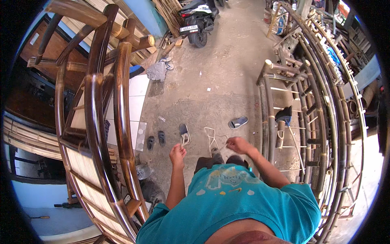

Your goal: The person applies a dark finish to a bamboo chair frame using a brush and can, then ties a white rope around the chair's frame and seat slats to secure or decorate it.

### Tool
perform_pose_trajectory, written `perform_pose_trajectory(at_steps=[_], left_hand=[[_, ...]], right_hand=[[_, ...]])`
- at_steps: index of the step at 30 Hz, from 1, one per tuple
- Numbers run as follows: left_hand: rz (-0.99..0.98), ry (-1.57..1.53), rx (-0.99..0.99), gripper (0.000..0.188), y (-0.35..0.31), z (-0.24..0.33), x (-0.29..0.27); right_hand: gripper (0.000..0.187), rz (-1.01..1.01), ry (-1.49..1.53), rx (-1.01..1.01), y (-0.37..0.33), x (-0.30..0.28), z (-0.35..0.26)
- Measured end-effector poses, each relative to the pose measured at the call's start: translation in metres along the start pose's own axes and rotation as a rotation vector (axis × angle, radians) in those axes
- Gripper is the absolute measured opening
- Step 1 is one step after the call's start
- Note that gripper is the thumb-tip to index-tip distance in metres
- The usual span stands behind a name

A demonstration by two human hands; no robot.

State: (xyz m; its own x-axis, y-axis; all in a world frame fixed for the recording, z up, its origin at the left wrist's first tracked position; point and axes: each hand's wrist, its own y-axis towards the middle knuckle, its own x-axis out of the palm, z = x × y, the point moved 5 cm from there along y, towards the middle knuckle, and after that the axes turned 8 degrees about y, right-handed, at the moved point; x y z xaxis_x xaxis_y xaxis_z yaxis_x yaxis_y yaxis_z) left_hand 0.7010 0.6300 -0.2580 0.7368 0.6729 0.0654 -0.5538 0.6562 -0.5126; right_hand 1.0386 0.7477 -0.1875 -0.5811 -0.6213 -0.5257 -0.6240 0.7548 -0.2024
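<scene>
My left hand (pixel 178 153) is raised in front of me with its fingertips pinched around a thin pale cord-like strip (pixel 186 140), a small loop of which stands up past the fingers. To its right, my closed right hand (pixel 239 145) grips what looks like the same kind of strip. Between the hands a long pale loop of strip (pixel 210 138) hangs over the concrete floor. Whether the lengths are one piece cannot be made out. One dark slipper (pixel 183 129) lies beyond my left hand, another slipper (pixel 238 122) beyond my right.
A glossy dark bamboo frame (pixel 122 110) rises close on my left. Along my right stand a bamboo rack (pixel 266 101), long poles and a broom (pixel 284 116). Ahead, a motorbike (pixel 199 24) is parked; a grey cloth (pixel 157 71) lies by white tiles (pixel 139 91).
</scene>
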Motion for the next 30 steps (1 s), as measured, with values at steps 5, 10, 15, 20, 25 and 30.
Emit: perform_pose_trajectory(at_steps=[5,10,15,20,25,30], left_hand=[[-0.034,0.220,0.093,0.032,0.074,0.077,0.055],[0.193,0.671,0.458,0.059,0.166,0.139,0.082],[0.359,0.765,0.235,0.074,0.252,0.153,0.120],[0.121,1.075,0.023,0.055,0.320,0.167,0.156],[0.495,1.103,-0.123,0.052,0.326,0.193,0.157],[0.681,1.100,-0.236,0.055,0.416,0.217,0.178]], right_hand=[[0.030,0.193,0.079,-0.041,0.100,-0.091,0.011],[0.031,0.196,0.900,0.208,0.234,-0.149,0.009],[0.032,0.012,0.856,0.074,0.393,-0.233,-0.015],[0.036,-0.088,0.568,-0.109,0.542,-0.334,-0.059],[0.035,-0.062,0.065,-0.369,0.669,-0.408,-0.126],[0.035,0.053,0.041,-0.584,0.799,-0.406,-0.159]])
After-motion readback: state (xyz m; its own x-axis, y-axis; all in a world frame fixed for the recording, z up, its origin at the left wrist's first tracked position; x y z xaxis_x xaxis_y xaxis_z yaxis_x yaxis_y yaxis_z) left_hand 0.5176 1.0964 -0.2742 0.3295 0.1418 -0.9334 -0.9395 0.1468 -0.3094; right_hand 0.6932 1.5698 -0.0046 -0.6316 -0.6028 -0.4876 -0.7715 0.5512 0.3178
